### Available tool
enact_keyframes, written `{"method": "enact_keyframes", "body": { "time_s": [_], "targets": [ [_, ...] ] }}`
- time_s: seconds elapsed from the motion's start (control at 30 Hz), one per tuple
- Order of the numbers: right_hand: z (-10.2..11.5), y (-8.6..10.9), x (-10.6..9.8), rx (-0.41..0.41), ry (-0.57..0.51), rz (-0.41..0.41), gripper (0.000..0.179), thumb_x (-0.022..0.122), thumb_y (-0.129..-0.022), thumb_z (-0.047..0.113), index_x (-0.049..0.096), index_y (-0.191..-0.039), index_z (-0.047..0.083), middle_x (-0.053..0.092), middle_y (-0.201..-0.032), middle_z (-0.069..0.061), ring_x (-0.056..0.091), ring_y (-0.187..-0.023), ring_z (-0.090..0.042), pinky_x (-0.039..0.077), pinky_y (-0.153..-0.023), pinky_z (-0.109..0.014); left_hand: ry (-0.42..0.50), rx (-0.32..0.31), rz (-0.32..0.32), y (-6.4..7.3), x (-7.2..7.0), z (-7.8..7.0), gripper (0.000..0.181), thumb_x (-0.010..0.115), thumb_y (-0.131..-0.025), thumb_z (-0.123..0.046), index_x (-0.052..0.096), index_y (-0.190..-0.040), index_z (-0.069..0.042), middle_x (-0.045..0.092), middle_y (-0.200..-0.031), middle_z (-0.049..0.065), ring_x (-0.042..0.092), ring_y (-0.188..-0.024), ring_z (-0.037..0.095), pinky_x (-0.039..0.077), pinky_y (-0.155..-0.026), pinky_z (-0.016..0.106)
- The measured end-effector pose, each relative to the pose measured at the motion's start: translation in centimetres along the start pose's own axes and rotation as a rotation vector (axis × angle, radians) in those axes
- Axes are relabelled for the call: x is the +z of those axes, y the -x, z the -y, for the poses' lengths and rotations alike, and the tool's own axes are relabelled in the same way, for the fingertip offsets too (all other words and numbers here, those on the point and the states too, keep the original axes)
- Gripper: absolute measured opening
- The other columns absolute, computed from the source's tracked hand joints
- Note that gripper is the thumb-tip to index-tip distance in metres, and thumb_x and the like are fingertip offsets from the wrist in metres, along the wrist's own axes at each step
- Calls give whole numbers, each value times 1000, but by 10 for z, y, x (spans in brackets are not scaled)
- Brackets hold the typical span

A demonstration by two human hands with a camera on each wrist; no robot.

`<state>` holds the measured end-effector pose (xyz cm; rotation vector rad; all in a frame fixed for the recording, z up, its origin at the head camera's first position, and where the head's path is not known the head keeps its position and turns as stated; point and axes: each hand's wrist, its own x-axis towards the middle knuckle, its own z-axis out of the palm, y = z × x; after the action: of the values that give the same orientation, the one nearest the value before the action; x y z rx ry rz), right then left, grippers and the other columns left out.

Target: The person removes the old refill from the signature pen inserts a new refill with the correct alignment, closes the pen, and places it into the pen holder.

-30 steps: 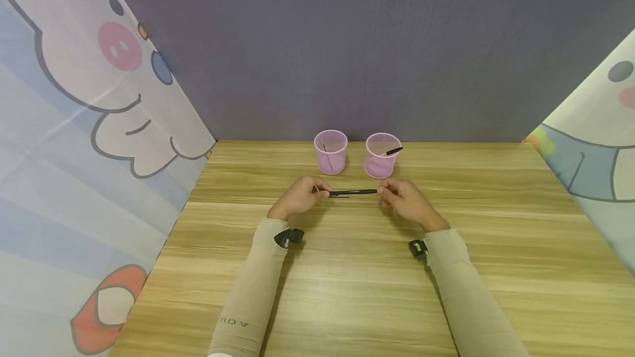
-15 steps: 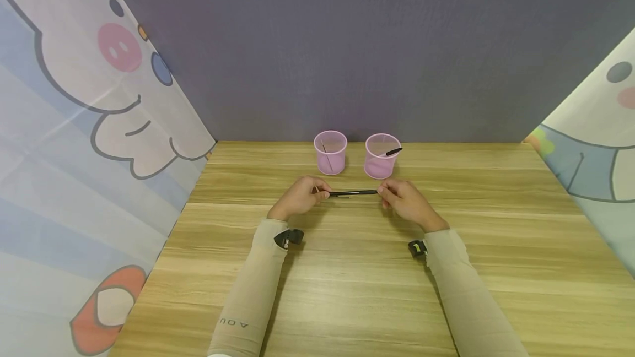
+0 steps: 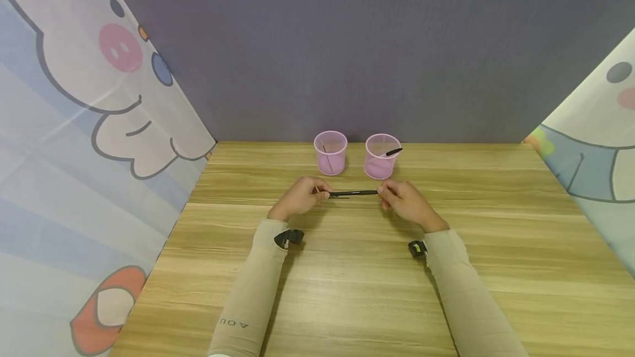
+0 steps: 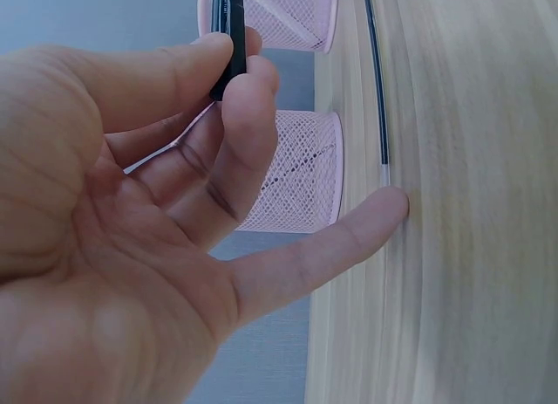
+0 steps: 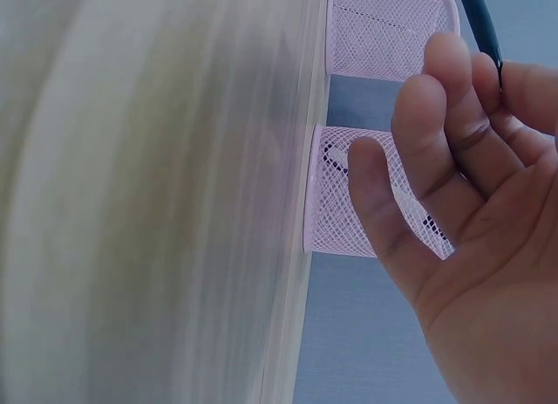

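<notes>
A slim black pen (image 3: pixel 353 193) spans the gap between my two hands above the table. My left hand (image 3: pixel 300 197) pinches its left end between thumb and fingertips, as the left wrist view also shows. My right hand (image 3: pixel 405 201) pinches the tapered right end; in the right wrist view, the dark pen (image 5: pixel 479 22) runs up from the thumb and finger. On the wood lies a thin pen refill (image 4: pixel 377 85), its pale end at my left little finger (image 4: pixel 349 238). A thin rod also shows among the left fingers, too obscured to identify.
Behind the hands stand two pink mesh cups on the wooden table (image 3: pixel 357 291). A thin stick leans inside the left cup (image 3: pixel 337 165); a black-ended pen (image 3: pixel 394 151) leans in the right cup (image 3: pixel 379 168). A grey panel (image 3: pixel 367 54) rises behind them.
</notes>
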<state>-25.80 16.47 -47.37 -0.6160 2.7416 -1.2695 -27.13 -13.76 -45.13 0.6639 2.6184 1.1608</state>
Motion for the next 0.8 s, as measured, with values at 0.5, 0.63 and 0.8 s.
{"method": "enact_keyframes", "body": {
  "time_s": [0.5, 0.63, 0.8],
  "targets": [
    [1, 0, 1, -12, 40, -9, 36, 48, -110, 26, 62, -82, 8, 63, -68, -4, 51, -59, -13, 40, -57, -28, -8, 17, -2, -1, 1, 1, 19, 62, -101, -9, 74, -112, 1, 72, -89, 17, 63, -70, 14, 49, -60, 24],
    [0, 0, 1, -11, 42, -12, 36, 48, -110, 27, 61, -81, 9, 63, -67, -3, 52, -59, -13, 40, -57, -28, -28, 24, -14, -2, 1, 1, 20, 62, -101, -9, 74, -113, 1, 71, -87, 14, 60, -70, 11, 49, -62, 25],
    [1, 0, 1, -15, 44, -15, 36, 47, -110, 27, 60, -81, 10, 62, -67, -3, 53, -60, -14, 42, -58, -28, -62, 26, -37, -3, 1, -1, 18, 63, -101, -11, 75, -112, -2, 71, -89, 10, 59, -75, 13, 50, -66, 26]
  ]
}}
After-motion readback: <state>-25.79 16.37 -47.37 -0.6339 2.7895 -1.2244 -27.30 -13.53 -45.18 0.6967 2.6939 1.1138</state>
